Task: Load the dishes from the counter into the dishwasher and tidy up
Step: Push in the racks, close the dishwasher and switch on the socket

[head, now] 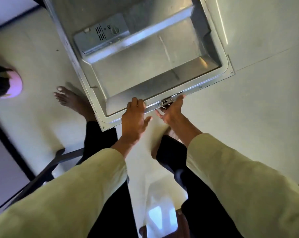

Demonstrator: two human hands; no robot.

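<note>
Dishwasher door (145,69) lies folded down and open right in front of you, its steel inner face up, with the detergent dispenser (101,34) toward the far side. Your left hand (134,115) curls its fingers over the door's near edge and grips it, thumb out to the side. Your right hand (171,110) sits just beside the latch (165,102) with fingers extended under that same edge, palm up, not clasped. Your bare foot (71,102) stands on the pale floor (248,117) left of the door.
</note>
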